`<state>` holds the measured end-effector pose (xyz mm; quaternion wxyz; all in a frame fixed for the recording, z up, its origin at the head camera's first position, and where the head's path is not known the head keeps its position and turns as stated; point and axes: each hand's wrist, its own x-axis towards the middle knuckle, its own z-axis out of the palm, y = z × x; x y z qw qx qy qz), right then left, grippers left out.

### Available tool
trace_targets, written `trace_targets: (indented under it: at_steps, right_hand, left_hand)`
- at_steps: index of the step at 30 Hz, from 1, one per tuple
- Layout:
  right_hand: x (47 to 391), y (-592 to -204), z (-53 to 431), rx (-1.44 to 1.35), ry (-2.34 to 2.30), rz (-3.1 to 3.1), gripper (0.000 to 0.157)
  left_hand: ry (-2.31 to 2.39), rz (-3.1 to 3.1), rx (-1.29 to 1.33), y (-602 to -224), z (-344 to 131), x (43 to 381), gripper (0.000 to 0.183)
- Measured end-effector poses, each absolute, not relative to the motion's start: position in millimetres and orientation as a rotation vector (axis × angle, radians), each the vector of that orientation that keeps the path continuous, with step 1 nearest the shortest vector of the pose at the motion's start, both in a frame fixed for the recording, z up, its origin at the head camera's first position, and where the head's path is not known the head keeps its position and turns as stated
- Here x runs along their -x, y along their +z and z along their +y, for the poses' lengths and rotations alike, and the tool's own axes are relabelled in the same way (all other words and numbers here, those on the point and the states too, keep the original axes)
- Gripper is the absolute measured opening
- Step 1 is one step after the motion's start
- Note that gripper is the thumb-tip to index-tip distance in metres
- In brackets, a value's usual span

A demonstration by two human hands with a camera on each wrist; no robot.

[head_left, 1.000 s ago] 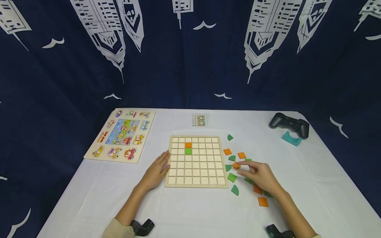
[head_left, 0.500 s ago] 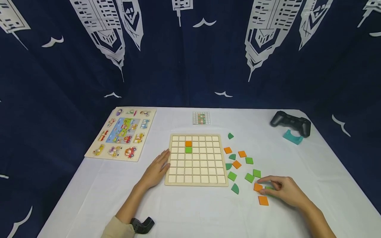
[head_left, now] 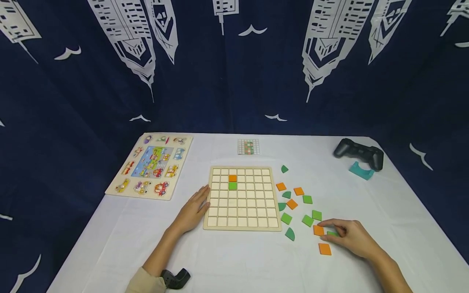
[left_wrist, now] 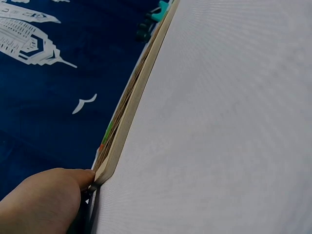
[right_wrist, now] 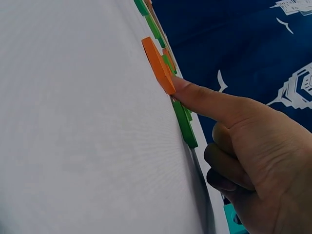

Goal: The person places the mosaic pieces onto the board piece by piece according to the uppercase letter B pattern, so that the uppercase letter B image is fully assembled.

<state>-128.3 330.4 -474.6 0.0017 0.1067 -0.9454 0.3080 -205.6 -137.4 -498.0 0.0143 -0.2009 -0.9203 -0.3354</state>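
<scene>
Wood brd (head_left: 250, 202) edge agst L hand (head_left: 192, 208)

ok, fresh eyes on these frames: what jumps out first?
Likely the pale grid board at center, holding an orange square and a green square, the left hand at its left edge. Right of it, loose pieces lie scattered, the right hand pinching an orange tile among them. Behind everything, the dark patterned curtain.

Over at the white table (head_left: 264, 260), someone's left hand (head_left: 191, 210) is resting against the gridded board (head_left: 253, 212) (an orange square (head_left: 232, 178) and a green square (head_left: 232, 186) are sitting in it) while the right hand (head_left: 351, 237) is pinching an orange tile (head_left: 318, 230) amid loose green and orange pieces (head_left: 307, 220).
</scene>
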Motion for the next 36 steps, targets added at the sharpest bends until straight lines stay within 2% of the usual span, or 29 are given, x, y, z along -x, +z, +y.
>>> trace_targets:
  at_steps: [9,26,36]
  right_hand:
    - [134.0,-471.2,312.6,-0.424,0.952,-2.791,0.027]
    - [179.6,-473.8,192.2,-0.718,0.988,-2.600,0.028]
    - [208.9,-480.0,129.5,-0.654,0.944,-2.649,0.027]
  left_hand:
    - [-1.038,-2.858,0.635,-497.9,-136.8,205.4,0.052]
    - [-1.034,-2.863,0.628,-498.0,-136.2,205.0,0.052]
    - [-1.031,-2.867,0.619,-498.5,-137.0,205.0,0.052]
